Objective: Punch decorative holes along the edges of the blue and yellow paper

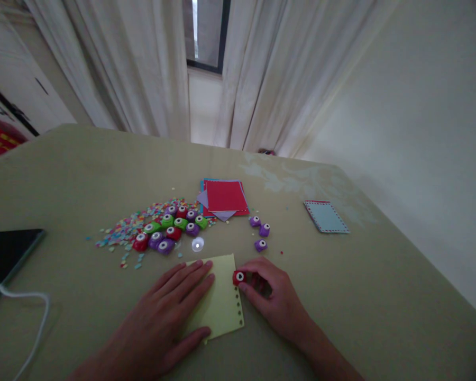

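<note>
My left hand lies flat with fingers stretched out on a pale yellow paper sheet, holding it down on the table. A row of small punched holes runs along the sheet's right edge. My right hand is closed around a small red hole punch set against the upper right edge of the yellow sheet.
A cluster of red, green and purple punches lies amid scattered confetti. Behind are stacked coloured papers with red on top, three purple punches, a light blue card, a phone with white cable at left.
</note>
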`<state>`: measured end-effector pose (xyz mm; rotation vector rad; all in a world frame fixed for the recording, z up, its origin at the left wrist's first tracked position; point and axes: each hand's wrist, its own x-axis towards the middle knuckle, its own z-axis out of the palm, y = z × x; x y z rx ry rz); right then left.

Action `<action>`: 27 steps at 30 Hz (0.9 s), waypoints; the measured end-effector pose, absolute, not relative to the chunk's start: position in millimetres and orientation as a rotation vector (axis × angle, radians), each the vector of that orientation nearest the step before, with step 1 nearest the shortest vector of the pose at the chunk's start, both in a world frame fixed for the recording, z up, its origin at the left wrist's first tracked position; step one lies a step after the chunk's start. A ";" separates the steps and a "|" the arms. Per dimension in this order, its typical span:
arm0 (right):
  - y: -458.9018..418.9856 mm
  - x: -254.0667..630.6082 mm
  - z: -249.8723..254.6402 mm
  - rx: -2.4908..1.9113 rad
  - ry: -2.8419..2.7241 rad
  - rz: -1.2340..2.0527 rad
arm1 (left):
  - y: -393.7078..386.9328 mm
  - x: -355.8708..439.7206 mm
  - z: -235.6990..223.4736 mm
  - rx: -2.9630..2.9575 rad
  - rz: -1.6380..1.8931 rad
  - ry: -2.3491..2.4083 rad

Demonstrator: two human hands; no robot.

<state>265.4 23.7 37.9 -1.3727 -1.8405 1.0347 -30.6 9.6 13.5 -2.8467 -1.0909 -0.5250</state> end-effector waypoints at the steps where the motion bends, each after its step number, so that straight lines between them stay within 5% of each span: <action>1: 23.7 265.2 37.5 -1.371 -1.834 1.027 | 9.7 -30.6 14.0 -2.848 -0.515 -1.079; 27: 27.4 261.4 38.7 -1.403 -1.775 0.997 | 7.3 -29.4 14.8 -2.939 -0.567 -1.149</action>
